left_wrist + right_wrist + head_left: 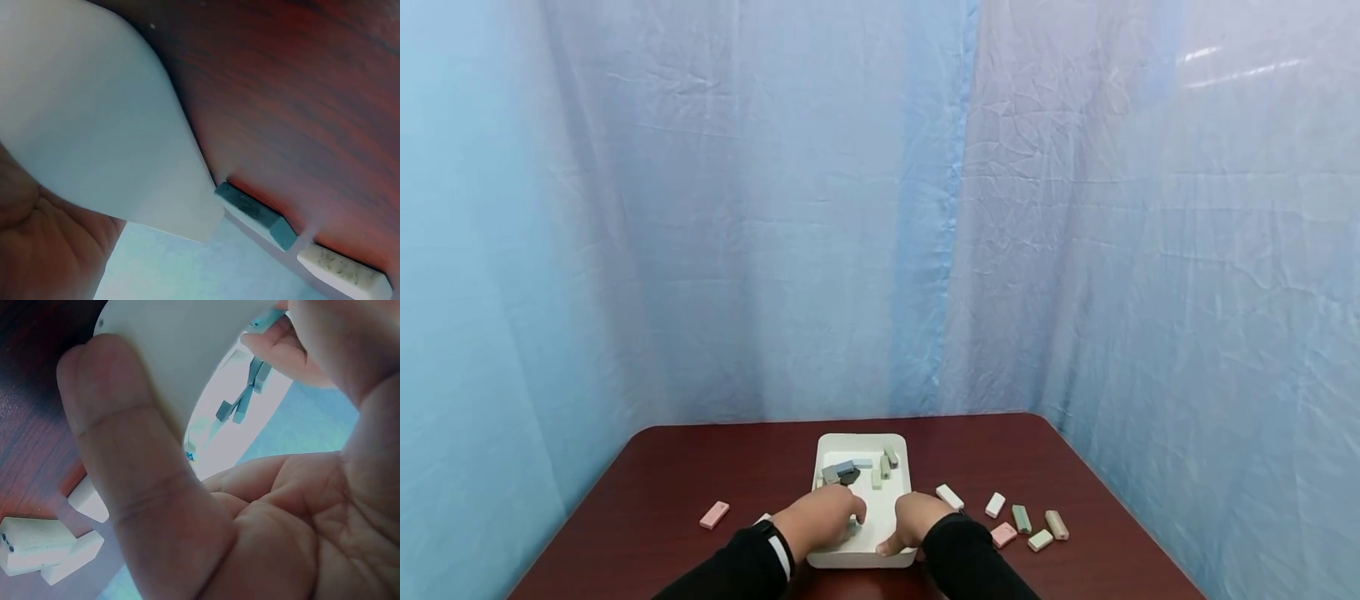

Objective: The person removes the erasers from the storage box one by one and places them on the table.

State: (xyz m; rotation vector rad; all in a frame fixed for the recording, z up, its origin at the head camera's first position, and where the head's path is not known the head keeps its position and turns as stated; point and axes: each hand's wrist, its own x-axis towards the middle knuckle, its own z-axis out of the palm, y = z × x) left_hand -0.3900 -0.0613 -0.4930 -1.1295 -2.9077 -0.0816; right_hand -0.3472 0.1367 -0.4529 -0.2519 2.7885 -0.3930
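White tray [878, 505], left fingers [858, 509] pinching blue block [267, 320], right fingers [891, 545] clamped on tray

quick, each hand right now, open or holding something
Left hand: closed, pinching a small block.
Right hand: closed, gripping the white tray at its right side, near the front corner.

White, round-cornered rectangular tray [876, 518], upright on counter [625, 508]. Small blue-grey blocks [845, 467] and pale-green blocks [885, 467] lying in far half. Another small bluish block [267, 320] pinched in left hand [822, 517].
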